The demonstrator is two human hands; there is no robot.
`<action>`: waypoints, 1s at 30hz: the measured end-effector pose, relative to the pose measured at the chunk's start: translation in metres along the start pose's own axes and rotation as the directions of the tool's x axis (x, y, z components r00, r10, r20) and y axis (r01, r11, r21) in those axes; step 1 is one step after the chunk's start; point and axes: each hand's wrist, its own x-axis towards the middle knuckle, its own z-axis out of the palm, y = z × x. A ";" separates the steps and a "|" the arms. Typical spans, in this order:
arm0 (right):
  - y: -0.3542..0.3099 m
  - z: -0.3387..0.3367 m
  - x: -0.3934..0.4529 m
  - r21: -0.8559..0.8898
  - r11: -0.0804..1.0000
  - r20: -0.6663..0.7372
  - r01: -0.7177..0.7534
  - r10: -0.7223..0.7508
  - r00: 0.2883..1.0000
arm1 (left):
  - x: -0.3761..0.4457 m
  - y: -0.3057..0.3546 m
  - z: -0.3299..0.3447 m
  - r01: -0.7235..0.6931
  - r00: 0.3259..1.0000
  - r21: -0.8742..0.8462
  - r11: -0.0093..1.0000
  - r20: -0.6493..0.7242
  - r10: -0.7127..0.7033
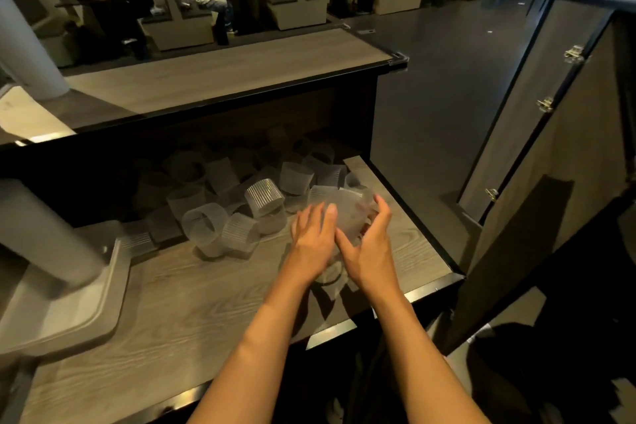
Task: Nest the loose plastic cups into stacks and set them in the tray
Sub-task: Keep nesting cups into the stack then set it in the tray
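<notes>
Both hands are cupped round one clear cup [344, 213] held just above the bench [192, 293], near its right edge. Left hand [315, 239] is pressed against the cup's left side, fingers nearly straight; right hand [370, 244] is curled round the right side, thumb on the near wall. Grip detail is blurred by motion. Loose cups [241, 203] are heaped on their sides behind and left of the hands, reaching back under the shelf [220, 76]. A grey tray [103, 303] is seen at the bench's left end, with a tall stack [41, 234] lying in it.
</notes>
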 end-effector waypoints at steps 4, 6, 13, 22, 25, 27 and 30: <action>0.005 0.017 0.003 -0.084 0.993 0.076 -0.083 0.089 0.993 | -0.001 -0.007 -0.007 0.217 0.973 -0.302 0.928 0.141 -0.182; 0.006 0.021 -0.001 -0.119 0.989 0.120 -0.084 0.098 0.988 | -0.006 -0.011 -0.007 0.251 0.966 -0.356 0.900 0.153 -0.209; -0.002 0.035 -0.025 -0.050 0.997 0.191 -0.058 0.066 0.979 | -0.027 -0.016 -0.006 0.259 0.965 -0.451 0.854 0.078 -0.251; -0.025 0.055 -0.042 -0.043 0.989 0.322 -0.141 0.147 0.935 | -0.046 -0.040 -0.010 0.224 0.956 -0.547 0.807 -0.038 -0.291; -0.035 0.061 -0.047 -0.019 0.993 0.340 -0.116 0.115 0.933 | -0.054 -0.047 -0.013 0.223 0.946 -0.597 0.770 -0.058 -0.319; -0.040 0.067 -0.051 -0.007 0.998 0.331 -0.056 0.055 0.942 | -0.061 -0.049 -0.017 0.214 0.937 -0.630 0.746 -0.083 -0.339; -0.040 0.073 -0.054 -0.025 1.000 0.317 0.014 -0.005 0.948 | -0.069 -0.049 -0.025 0.214 0.939 -0.647 0.732 -0.071 -0.336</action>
